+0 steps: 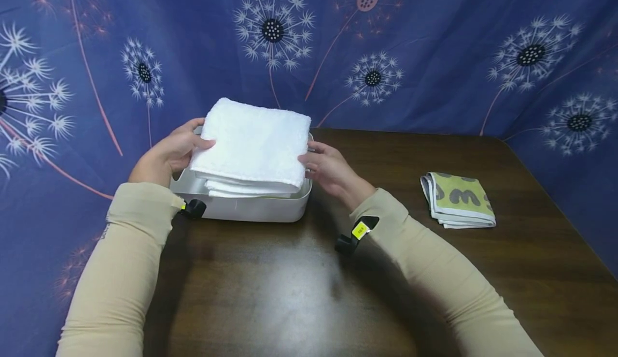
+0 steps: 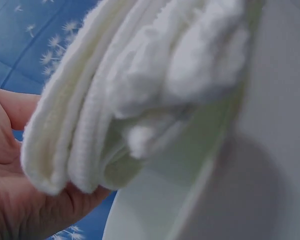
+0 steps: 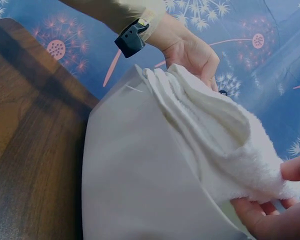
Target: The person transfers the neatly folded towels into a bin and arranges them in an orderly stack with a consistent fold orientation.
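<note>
A folded white towel [image 1: 256, 141] lies over the top of a white bin [image 1: 251, 209], with more folded white layers showing beneath its front edge. My left hand [image 1: 171, 150] grips the towel's left side, thumb on top and fingers underneath. At the opposite side my right hand [image 1: 333, 172] holds the towel's right edge. From the right wrist, the thumb and fingers pinch the towel's corner [image 3: 270, 180] just above the bin rim. The left wrist view shows the thick folded edges [image 2: 85, 125] against the left palm.
A folded yellow-green and grey patterned towel [image 1: 461, 200] lies on the right of the brown wooden table [image 1: 376, 292]. A blue dandelion-print cloth [image 1: 415, 24] hangs behind and beside the table. The bin stands near the table's back left.
</note>
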The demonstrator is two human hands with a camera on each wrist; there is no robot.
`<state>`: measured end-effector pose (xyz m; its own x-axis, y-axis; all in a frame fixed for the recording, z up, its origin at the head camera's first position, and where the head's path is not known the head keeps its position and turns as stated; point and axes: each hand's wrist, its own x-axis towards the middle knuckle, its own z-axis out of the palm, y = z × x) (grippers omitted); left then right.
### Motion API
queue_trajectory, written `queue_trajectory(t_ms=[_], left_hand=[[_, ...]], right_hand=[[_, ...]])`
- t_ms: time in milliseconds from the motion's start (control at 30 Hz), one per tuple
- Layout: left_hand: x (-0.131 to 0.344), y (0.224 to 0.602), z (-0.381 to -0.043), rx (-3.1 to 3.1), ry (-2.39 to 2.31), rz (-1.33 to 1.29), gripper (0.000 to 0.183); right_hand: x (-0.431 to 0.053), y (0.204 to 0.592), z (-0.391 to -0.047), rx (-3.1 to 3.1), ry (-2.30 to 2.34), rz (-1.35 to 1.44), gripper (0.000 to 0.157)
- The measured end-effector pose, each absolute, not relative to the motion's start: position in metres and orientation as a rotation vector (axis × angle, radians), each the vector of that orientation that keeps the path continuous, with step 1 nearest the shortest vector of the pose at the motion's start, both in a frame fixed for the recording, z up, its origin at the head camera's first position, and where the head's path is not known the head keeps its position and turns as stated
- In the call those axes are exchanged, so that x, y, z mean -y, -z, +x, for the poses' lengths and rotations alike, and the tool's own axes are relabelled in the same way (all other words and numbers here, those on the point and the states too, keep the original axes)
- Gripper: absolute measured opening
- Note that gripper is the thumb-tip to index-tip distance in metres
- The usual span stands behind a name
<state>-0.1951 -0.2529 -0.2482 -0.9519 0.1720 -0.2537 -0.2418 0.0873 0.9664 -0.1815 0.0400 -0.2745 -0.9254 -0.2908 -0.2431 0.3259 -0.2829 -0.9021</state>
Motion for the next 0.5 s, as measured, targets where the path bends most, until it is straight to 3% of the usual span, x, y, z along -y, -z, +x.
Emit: queue_trajectory(t_ms=[500], left_hand=[[0.2630,0.2593,-0.1970,-2.108,-1.677,-0.196,0.076]], right_hand=[[-0.0339,0.2732,-0.1821,-1.753,1.990,0.028,0.061]])
